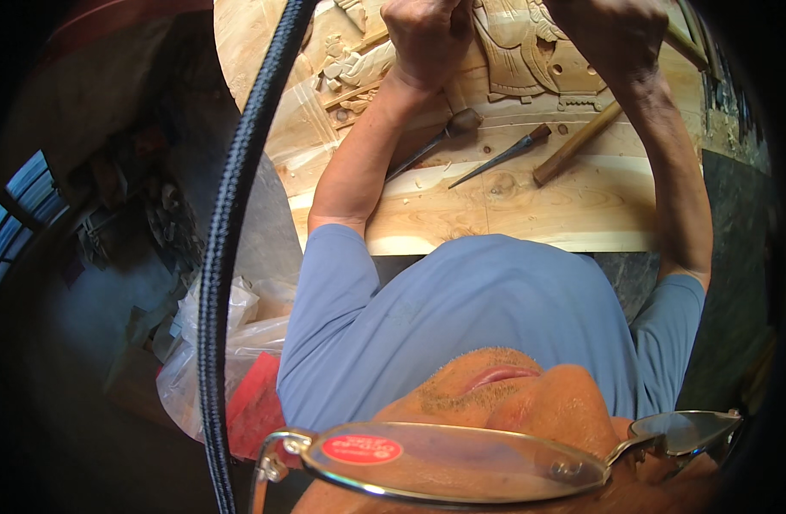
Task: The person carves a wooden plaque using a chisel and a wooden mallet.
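My left hand (427,38) is closed at the top edge over a carved pale wooden panel (521,214); what it grips is hidden. My right hand (607,30) is bent over the carving's upper right, its fingers mostly cut off by the frame's edge. Below the hands lie a chisel with a rounded dark wooden handle (461,123), a tapered metal tool with a short brown handle (508,154) and a round wooden bar (564,154). Carved relief (350,68) surrounds both hands.
More tools (693,43) lie at the panel's right. A black braided cord (226,257) crosses the view at left. Crumpled plastic (196,394) and red material (251,394) are at lower left. A dim floor (119,283) with clutter extends beyond.
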Demonstrator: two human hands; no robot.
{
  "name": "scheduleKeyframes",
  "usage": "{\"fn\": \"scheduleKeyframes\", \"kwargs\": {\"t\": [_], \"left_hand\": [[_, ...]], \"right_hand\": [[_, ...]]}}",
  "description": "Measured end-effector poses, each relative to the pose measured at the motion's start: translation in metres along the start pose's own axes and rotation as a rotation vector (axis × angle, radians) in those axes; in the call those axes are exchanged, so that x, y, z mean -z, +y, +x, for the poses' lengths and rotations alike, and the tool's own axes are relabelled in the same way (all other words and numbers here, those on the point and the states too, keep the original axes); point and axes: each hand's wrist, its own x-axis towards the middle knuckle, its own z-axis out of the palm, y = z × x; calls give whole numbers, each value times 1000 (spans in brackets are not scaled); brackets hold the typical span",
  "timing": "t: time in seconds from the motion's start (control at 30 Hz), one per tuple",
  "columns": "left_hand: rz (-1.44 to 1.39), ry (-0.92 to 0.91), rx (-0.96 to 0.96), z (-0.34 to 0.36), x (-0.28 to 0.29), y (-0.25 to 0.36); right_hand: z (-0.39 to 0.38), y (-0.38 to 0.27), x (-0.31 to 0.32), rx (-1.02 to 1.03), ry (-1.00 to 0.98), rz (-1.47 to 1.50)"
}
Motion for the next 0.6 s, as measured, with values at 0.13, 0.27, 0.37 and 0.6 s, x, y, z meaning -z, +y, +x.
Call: {"fn": "scheduleKeyframes", "kwargs": {"t": [0.13, 0.27, 0.37, 0.6], "left_hand": [[-518, 47, 375, -7, -8, -7], [-472, -15, 375, 1, -1, -5], [-573, 4, 387, -5, -8, -10], [-541, -4, 289, -4, -9, -11]], "right_hand": [[6, 4, -1, -52, 100, 70], [9, 11, -6, -8, 144, 43], [10, 8, -4, 3, 141, 60], [7, 4, -3, -58, 98, 81]]}}
